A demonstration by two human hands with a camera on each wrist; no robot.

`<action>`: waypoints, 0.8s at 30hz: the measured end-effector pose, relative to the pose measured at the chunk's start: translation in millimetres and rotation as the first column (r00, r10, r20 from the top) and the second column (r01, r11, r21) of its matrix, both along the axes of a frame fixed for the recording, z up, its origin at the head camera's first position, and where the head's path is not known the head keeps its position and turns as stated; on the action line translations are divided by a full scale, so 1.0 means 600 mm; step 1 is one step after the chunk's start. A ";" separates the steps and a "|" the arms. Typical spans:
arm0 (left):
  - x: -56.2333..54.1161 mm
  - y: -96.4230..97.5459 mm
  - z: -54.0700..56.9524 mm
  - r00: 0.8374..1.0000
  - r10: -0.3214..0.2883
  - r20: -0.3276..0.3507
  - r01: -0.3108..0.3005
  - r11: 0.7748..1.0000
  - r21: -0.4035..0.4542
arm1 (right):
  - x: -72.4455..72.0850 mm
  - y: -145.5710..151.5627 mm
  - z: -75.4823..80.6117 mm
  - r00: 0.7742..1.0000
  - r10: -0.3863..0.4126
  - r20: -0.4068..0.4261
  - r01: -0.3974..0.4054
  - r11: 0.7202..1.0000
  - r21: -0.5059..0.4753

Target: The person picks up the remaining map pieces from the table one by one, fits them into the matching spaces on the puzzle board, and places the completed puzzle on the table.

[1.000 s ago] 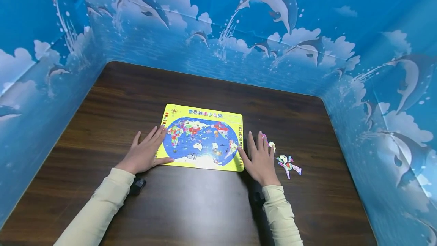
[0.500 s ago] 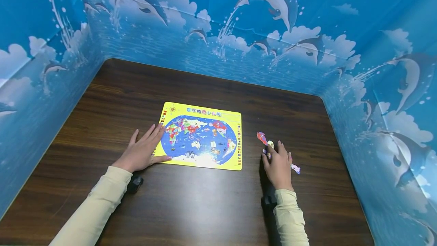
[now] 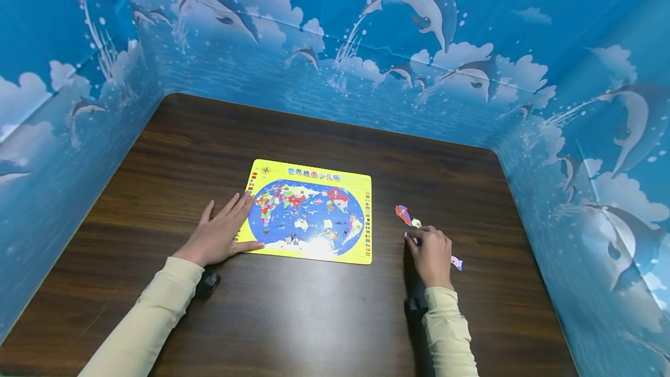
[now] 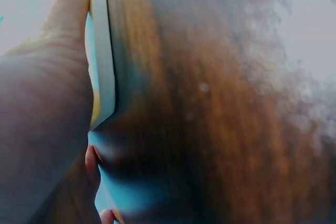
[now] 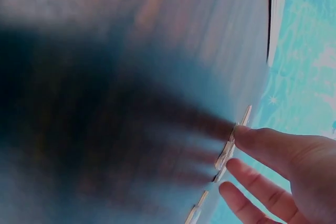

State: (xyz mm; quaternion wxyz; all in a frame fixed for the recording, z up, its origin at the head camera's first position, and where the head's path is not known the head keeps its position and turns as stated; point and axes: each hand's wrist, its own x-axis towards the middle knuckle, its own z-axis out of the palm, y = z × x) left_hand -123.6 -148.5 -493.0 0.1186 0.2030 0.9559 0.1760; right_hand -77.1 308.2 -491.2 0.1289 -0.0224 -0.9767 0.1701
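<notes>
A yellow-bordered world map puzzle board (image 3: 335, 174) lies flat on the table. My left hand (image 3: 217, 236) rests spread over its left edge, fingers straight, thumb along the lower left border. In the left wrist view the board's edge (image 4: 105, 45) shows as a thin pale strip beside the hand. To the right of the board, my right hand (image 3: 432, 253) bends its fingers toward the thumb and pinches a small, thin puzzle piece (image 3: 413, 240), mostly hidden by the hand. In the right wrist view, the thumb and fingertips are right at thin flat pieces (image 5: 224, 156) on the tabletop.
A red and purple puzzle piece (image 3: 403, 214) and a pale yellow one (image 3: 416, 223) lie just beyond the right hand. A lilac piece (image 3: 457, 262) shows to its right. Dolphin-print cloth (image 3: 335, 74) walls the dark wooden table (image 3: 293, 330) on the back and sides.
My right hand has moved right, off the board's right edge to the loose pieces, and its fingers have curled in to pinch one. The left hand has stayed on the board.
</notes>
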 end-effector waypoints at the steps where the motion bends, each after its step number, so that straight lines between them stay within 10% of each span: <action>1: 0.000 0.000 -0.001 1.000 0.002 0.000 -0.002 1.000 0.002 | -0.001 0.001 0.001 1.000 0.005 -0.006 -0.005 1.000 -0.001; 13: 0.002 0.002 -0.010 1.000 0.001 -0.010 -0.001 1.000 0.006 | -0.012 0.005 0.013 0.987 -0.013 0.159 0.038 0.987 -0.158; 24: -0.002 -0.002 -0.008 1.000 0.007 -0.015 -0.007 1.000 0.001 | -0.016 -0.008 0.021 0.990 0.109 0.084 -0.086 0.966 -0.244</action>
